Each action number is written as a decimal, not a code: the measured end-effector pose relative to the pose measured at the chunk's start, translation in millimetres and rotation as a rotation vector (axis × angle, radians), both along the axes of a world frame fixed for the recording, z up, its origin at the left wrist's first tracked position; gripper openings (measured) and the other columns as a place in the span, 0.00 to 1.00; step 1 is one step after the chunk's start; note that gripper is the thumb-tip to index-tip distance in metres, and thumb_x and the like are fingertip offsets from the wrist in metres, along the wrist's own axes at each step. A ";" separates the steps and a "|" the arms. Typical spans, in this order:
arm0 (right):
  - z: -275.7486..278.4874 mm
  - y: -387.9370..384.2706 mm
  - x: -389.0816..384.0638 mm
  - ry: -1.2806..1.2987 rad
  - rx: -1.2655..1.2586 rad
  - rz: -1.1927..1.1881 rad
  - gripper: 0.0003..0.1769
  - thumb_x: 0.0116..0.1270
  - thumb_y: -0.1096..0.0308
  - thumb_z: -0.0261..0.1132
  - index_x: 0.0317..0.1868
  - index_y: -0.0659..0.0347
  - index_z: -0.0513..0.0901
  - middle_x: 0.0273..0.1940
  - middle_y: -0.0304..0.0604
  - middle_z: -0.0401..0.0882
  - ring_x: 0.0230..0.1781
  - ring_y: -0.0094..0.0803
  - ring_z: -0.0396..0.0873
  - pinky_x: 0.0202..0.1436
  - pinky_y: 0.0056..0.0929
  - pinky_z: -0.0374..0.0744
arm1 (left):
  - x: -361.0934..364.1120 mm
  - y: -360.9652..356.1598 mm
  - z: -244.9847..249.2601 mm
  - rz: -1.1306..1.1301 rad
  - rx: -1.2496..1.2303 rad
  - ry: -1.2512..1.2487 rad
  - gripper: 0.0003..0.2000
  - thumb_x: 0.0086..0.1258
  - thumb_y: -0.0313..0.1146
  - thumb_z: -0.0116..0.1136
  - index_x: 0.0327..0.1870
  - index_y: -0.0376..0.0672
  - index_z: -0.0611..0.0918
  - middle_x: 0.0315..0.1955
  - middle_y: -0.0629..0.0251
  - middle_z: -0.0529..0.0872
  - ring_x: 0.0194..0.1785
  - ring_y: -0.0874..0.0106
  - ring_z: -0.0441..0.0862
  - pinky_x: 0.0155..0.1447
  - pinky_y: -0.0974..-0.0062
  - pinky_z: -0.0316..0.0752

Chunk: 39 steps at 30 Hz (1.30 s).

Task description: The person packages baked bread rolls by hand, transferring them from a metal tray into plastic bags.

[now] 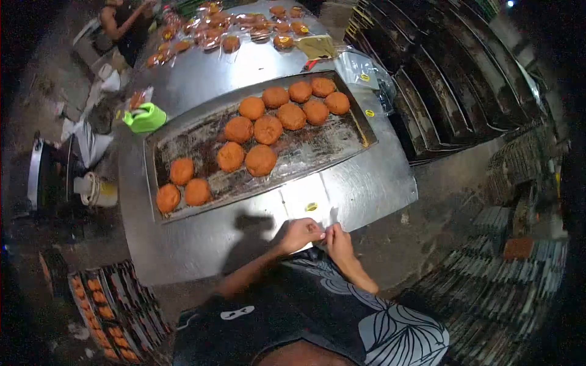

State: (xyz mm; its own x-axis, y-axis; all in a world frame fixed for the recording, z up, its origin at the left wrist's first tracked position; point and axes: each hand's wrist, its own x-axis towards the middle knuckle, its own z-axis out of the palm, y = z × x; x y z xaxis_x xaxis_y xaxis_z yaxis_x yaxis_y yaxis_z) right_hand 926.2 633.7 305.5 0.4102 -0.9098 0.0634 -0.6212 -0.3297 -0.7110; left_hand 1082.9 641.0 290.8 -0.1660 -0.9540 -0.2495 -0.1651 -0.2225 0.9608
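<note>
At the near edge of the metal table, my left hand [299,235] and my right hand [339,242] are close together, fingertips pinched. Between them they grip the near edge of a clear plastic bag [303,194], which lies flat on the tabletop with a yellow sticker [312,207] on it. Glare hides much of the bag's outline. Just beyond is a large dark baking tray [317,155] bearing several round orange-brown buns [261,160], most toward its middle and far right, with a small group at the left end.
Bagged buns [231,44] cover the far end of the table [390,189]. A stack of clear bags [360,67] lies right of the tray, a green container [145,118] left. Racked trays [452,79] stand at right; filled trays [101,296] sit lower left. Another person [119,24] is at far left.
</note>
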 end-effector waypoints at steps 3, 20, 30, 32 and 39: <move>2.1 -4.1 20.1 -0.367 0.873 -0.139 0.19 0.66 0.67 0.48 0.56 0.59 0.63 0.23 0.41 0.76 0.11 0.24 0.71 0.08 0.23 0.67 | 3.7 -1.4 19.1 0.340 -0.328 -0.149 0.06 0.54 0.31 0.58 0.28 0.37 0.80 0.24 0.64 0.79 0.27 0.75 0.76 0.33 0.79 0.70; -40.8 -132.8 228.3 0.514 -0.223 0.044 0.39 0.49 0.53 0.64 0.58 0.63 0.61 0.51 0.70 0.60 0.50 0.58 0.63 0.47 0.46 0.70 | 172.4 45.4 14.7 1.533 -0.505 0.882 0.16 0.63 0.34 0.44 0.51 0.41 0.64 0.39 0.61 0.71 0.45 0.67 0.71 0.52 0.68 0.68; 91.4 -53.4 208.8 -0.309 -0.485 0.543 0.49 0.34 0.71 0.68 0.61 0.65 0.56 0.48 0.48 0.70 0.40 0.43 0.67 0.46 0.36 0.69 | 168.6 22.8 11.5 1.229 -0.962 0.777 0.26 0.61 0.25 0.38 0.63 0.46 0.52 0.52 0.55 0.65 0.55 0.61 0.67 0.54 0.63 0.67; 94.6 -45.1 188.6 -0.334 -0.456 0.646 0.52 0.34 0.72 0.69 0.62 0.69 0.50 0.45 0.48 0.72 0.38 0.43 0.68 0.43 0.36 0.70 | 168.4 26.5 41.8 0.968 -0.750 0.649 0.25 0.62 0.24 0.40 0.63 0.45 0.54 0.51 0.54 0.67 0.54 0.61 0.68 0.54 0.63 0.67; 76.4 -26.0 184.3 -0.427 -0.397 0.310 0.54 0.38 0.69 0.70 0.63 0.70 0.45 0.43 0.51 0.74 0.39 0.44 0.71 0.45 0.34 0.71 | 129.9 23.4 84.7 0.831 -0.438 0.934 0.21 0.62 0.33 0.38 0.57 0.37 0.60 0.51 0.54 0.69 0.55 0.61 0.68 0.58 0.64 0.63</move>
